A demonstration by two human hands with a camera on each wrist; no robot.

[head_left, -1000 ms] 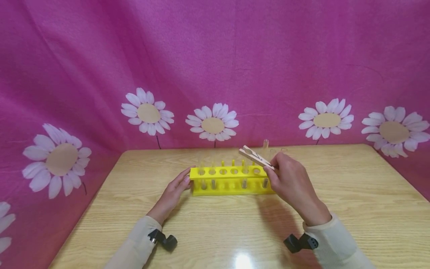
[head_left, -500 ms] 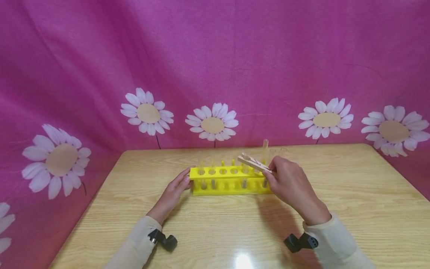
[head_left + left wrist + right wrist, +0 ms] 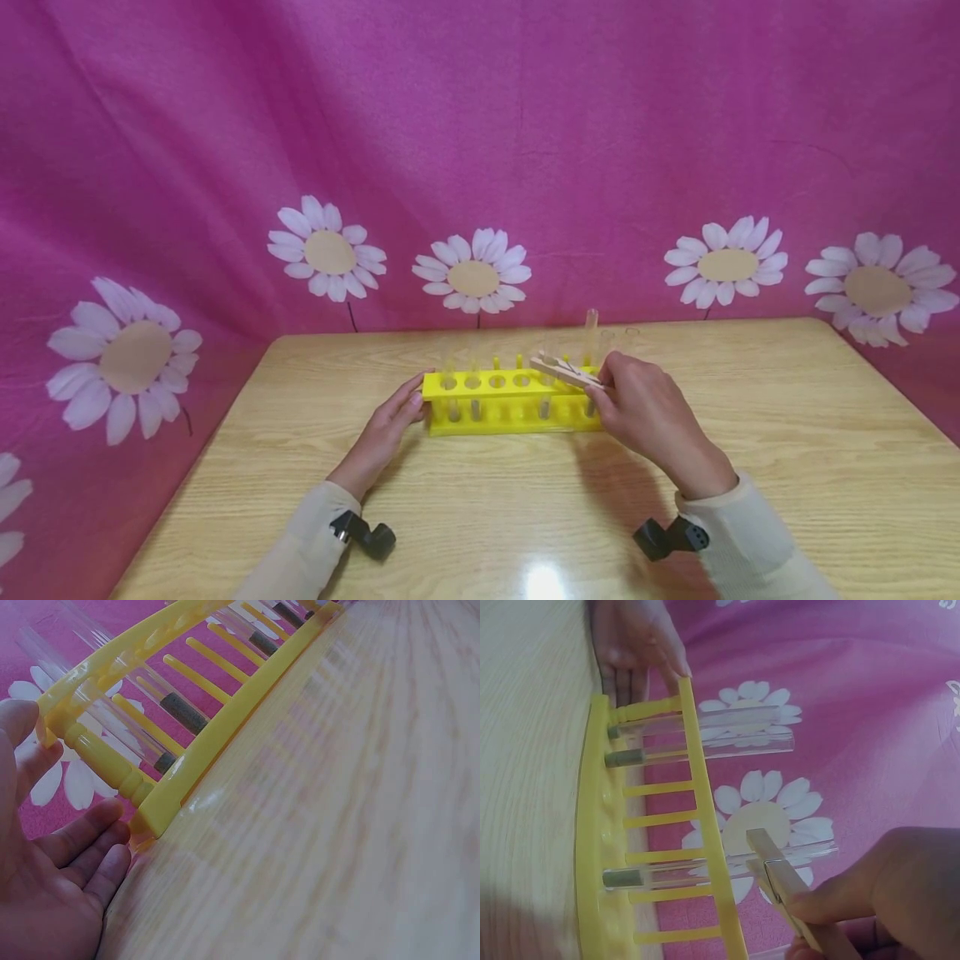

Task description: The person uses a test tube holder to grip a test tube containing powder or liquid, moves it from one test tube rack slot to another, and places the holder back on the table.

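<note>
A yellow test tube rack (image 3: 510, 427) stands on the wooden table, holding several clear test tubes with dark grey material at the bottom. My left hand (image 3: 390, 421) holds the rack's left end, thumb and index finger at the top plate and the other fingers by the base in the left wrist view. Above the rack's right half, my right hand (image 3: 652, 408) pinches a wooden clothespin (image 3: 784, 881) by its rear end. The clothespin's front end sits at the upper part of a test tube (image 3: 622, 879), just above the top plate. The right hand hides the rack's right end.
A taller-looking test tube (image 3: 592, 325) rises at the rack's right, with further clear tube rims (image 3: 632, 332) behind the right hand. Thin yellow pegs (image 3: 217, 660) stand along the rack. A pink cloth with daisies (image 3: 585, 167) hangs at the table's back edge.
My right hand has lowered the clothespin and turned it flatter, bringing its front end down to the test tube. My left hand has kept its place on the rack.
</note>
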